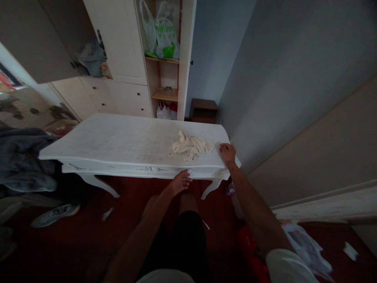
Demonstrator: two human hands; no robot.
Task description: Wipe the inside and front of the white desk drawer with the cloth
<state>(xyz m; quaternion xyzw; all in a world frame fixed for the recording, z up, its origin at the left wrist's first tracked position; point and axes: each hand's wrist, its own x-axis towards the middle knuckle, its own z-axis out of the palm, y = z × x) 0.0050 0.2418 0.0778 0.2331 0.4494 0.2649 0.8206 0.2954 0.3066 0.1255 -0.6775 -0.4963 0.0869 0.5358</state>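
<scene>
A white table (pixel 126 137) with curved legs and carved trim stands in front of me, its top marked with greyish smudges. My left hand (pixel 180 182) is at the table's front face, right of the middle trim, its fingers loosely bent and apart. At the right end of the tabletop is my right hand (pixel 227 153), with its fingers curled together; whether they pinch anything small is too dim to see. A crumpled cream cloth (pixel 191 146) lies on the top between my two hands, touching neither.
Behind the table stand a pale wardrobe (pixel 120 43) and shelves with plastic bags (pixel 167 37). A brown box-like cabinet (pixel 204 110) sits in the far corner. Grey clothing (pixel 23 161) is piled at left above a shoe (pixel 55 215). A white plastic bag (pixel 306 247) lies at lower right.
</scene>
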